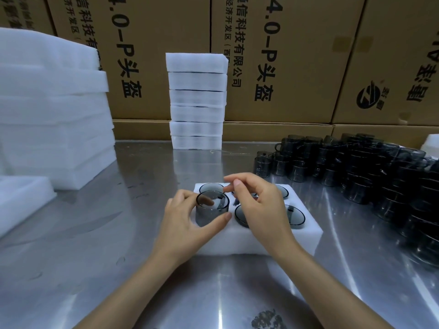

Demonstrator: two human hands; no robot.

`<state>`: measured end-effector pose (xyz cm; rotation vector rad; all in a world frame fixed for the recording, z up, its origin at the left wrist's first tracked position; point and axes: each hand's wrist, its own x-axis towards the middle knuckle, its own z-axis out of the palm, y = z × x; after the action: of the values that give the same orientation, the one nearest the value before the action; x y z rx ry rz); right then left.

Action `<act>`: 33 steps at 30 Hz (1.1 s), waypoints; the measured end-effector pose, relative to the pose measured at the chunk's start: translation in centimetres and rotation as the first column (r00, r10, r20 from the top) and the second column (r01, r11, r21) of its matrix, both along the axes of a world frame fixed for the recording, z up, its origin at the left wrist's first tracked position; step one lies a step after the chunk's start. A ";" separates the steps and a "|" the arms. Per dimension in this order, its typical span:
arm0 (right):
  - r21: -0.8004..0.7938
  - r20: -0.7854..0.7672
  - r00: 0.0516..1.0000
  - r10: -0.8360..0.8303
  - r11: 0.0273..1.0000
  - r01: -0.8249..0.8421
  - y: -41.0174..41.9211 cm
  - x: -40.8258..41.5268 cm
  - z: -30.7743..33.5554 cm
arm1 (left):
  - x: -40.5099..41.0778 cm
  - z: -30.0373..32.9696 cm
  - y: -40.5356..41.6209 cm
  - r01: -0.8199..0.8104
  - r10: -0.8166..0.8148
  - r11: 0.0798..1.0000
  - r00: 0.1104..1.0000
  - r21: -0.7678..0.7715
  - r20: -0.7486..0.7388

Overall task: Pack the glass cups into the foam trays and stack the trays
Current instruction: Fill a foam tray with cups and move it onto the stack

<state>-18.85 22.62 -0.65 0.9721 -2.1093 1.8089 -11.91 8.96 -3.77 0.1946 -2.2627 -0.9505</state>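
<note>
While the left hand (187,217) curls its fingers round a smoky glass cup (212,207), that cup stands partly sunk in the near-left pocket of the foam tray (256,241) on the steel tabletop (118,257). The right hand (259,205) hovers over the tray's middle, fingers loosely bent, holding nothing. Loose cups (356,167) crowd the right; stacked trays (197,103) stand behind.

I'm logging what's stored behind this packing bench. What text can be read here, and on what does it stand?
"4.0-P头盔": left cardboard box, printed sideways.
"信科技有限公司": same box, smaller column; the bracketed line beside it is too blurred.
"4.0-P头盔": middle cardboard box.
Right cardboard box: round logo and characters, not legible.
Foam trays, glass cups: no text.
</note>
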 end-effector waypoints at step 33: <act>0.744 -0.484 0.838 0.254 0.624 0.240 0.7 1.7 -1.2 | 3.1 0.0 -1.0 0.104 -0.148 0.858 0.988 -0.503 -0.048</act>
<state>-17.16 23.28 -1.83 1.4448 -2.4383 0.3473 -8.81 7.93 -3.77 -0.2231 -2.3773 -0.3924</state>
